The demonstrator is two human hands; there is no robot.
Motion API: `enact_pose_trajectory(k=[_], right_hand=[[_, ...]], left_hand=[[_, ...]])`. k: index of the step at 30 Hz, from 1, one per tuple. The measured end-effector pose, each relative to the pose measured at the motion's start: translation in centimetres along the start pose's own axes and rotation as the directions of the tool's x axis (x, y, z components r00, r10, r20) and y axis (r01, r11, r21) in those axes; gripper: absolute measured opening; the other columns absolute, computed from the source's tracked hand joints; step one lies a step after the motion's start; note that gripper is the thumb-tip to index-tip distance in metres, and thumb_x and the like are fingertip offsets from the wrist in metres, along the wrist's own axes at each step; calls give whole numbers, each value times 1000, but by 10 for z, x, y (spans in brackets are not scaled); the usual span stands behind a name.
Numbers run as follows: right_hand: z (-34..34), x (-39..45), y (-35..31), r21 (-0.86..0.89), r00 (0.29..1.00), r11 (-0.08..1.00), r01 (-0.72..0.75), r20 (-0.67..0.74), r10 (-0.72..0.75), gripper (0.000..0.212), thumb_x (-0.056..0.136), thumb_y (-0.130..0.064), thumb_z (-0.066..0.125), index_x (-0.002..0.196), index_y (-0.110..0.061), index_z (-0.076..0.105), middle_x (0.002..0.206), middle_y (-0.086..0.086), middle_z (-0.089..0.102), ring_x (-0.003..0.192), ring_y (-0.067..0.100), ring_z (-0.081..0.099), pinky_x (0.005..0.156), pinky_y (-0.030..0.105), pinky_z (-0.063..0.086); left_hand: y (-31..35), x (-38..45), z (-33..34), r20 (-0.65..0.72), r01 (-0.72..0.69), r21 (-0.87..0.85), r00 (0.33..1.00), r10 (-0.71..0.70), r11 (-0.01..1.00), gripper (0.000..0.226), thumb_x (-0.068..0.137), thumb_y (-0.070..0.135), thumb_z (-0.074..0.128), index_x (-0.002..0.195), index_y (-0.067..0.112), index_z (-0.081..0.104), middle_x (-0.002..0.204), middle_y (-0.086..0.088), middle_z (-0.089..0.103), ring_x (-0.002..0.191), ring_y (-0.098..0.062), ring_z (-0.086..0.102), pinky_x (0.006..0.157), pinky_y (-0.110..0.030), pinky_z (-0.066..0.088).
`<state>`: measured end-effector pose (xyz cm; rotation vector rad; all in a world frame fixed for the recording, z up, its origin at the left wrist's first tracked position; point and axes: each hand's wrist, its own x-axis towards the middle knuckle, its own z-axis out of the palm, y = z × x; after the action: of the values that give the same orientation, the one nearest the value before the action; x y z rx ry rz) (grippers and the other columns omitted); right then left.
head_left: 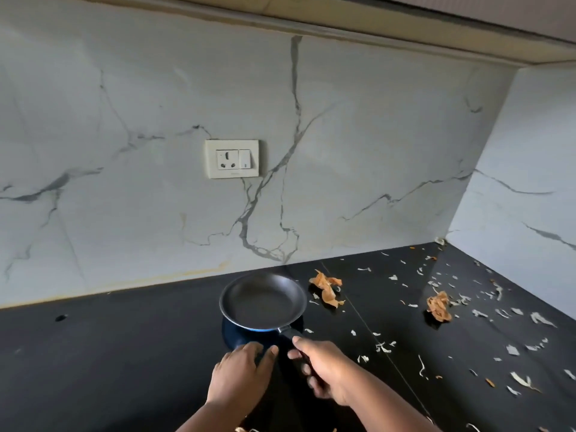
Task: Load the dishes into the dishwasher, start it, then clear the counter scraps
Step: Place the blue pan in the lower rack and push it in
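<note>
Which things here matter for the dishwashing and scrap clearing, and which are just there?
Part of the job:
- small black non-stick frying pan, handle gripped by the right hand
- left hand beside it
- papery orange onion skins
- scattered white peel scraps on the black counter

Just there:
- white wall socket
- marble backsplash

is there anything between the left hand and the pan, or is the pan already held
Nothing visible stands in the way. The right hand already grips the handle of the frying pan, which sits above the black counter. The left hand rests just below the pan's near rim with no object between. The onion peels lie off to the right.
</note>
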<state>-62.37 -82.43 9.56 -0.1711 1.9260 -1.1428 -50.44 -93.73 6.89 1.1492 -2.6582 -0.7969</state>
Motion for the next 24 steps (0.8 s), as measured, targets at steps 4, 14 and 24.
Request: enact_pose_trajectory(k=[4, 14, 24], right_hand=[[4, -20, -4, 166, 994, 981, 105, -55, -97, 27, 97, -32, 51, 92, -10, 67, 53, -4, 51, 43, 11, 48, 43, 21, 38], [-67, -126, 107, -355, 471, 789, 501, -653, -593, 36, 89, -37, 52, 124, -39, 58, 110, -16, 66, 105, 4, 62, 89, 30, 51], [-84, -301, 255, -76, 337, 917, 391, -915, -219, 44, 76, -42, 57, 113, -33, 34, 97, -5, 67, 88, 7, 67, 80, 37, 56]], left_hand=[[37, 24, -1, 276, 242, -650, 958, -72, 721, 50, 96, 52, 43, 70, 14, 62, 62, -1, 63, 56, -18, 54, 53, -28, 38], [180, -78, 31, 353, 44, -851, 785, 509, 523, 30, 77, 34, 77, 99, 21, 62, 85, 4, 71, 80, -10, 68, 75, -29, 53], [229, -286, 103, 373, -394, -769, 362, 854, 503, 17, 91, 24, 62, 106, 30, 55, 95, 16, 61, 95, -2, 59, 78, -8, 39]])
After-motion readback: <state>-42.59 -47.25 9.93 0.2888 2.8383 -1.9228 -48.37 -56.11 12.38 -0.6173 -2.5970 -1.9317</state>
